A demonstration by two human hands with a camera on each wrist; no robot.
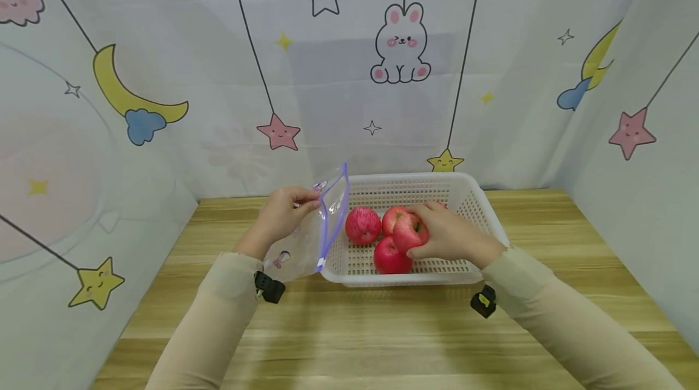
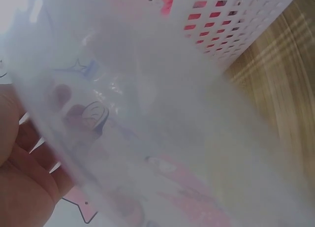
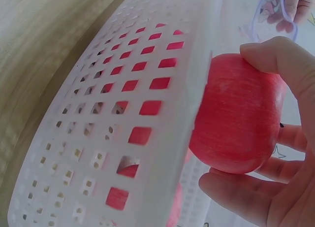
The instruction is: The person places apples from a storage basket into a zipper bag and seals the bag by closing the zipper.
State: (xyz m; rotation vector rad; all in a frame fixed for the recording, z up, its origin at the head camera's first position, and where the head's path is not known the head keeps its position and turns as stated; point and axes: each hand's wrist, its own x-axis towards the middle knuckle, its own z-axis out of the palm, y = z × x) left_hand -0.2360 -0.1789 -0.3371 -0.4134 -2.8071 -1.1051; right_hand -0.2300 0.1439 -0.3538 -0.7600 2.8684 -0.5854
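Observation:
My left hand (image 1: 287, 213) pinches the upper rim of a clear zip bag (image 1: 306, 244) with a purple zip edge, its mouth parted toward the basket. In the left wrist view the bag's printed film (image 2: 147, 113) fills most of the picture, beside the left hand (image 2: 29, 163). My right hand (image 1: 450, 233) grips a red apple (image 1: 409, 233) above the white plastic basket (image 1: 415, 281). The right wrist view has this apple (image 3: 241, 113) between thumb and fingers of the right hand (image 3: 285, 138), near the basket's rim. Other red apples (image 1: 363, 225) lie in the basket, partly hidden by the held one.
The basket stands on a wood-grain table (image 1: 338, 335), near its back edge. A white curtain (image 1: 338, 74) printed with rabbits, stars and moons hangs behind. Dark wrist cameras (image 1: 269, 287) are strapped on both sleeves.

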